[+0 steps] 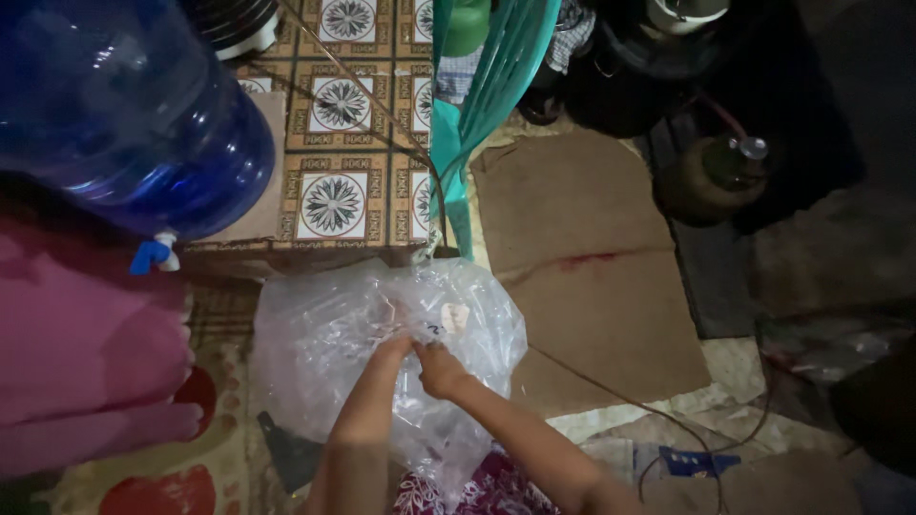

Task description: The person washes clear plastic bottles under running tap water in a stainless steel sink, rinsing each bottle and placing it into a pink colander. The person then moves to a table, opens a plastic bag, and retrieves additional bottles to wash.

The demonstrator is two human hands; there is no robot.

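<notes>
Hemmed in on the left by a pink cloth mass [81, 353] and, above it, a big blue water jug [124, 105] with a small blue-and-white tap [153, 254] at its lower edge. Straight ahead, a patterned tile surface [334, 124] ending in a dark front edge just above the bag. To the right of that, a teal plastic chair [477, 105] leaning in, its leg coming down close to the bag's top. Open room mostly to the right: a flat sheet of brown cardboard [592, 267] on the floor, marked with a reddish streak, bordered farther right by a dim gas cylinder [716, 176] and dark clutter. A thin cable [611, 391] crossing the floor from beneath the bag toward the lower right.

In the middle, low in the view: a large clear plastic bag [334, 334], crumpled, glossy with creases, resting on the floor between the pink cloth and the cardboard, touching the tile edge at its top. Something small and pale showing through the film near the upper centre; too blurred to tell what.

Left hand [389, 351] and right hand [441, 367] side by side at the bag's centre, fingers pinched into the film, grasping the plastic. Forearms rising from the bottom edge over a patterned maroon garment [487, 491].
</notes>
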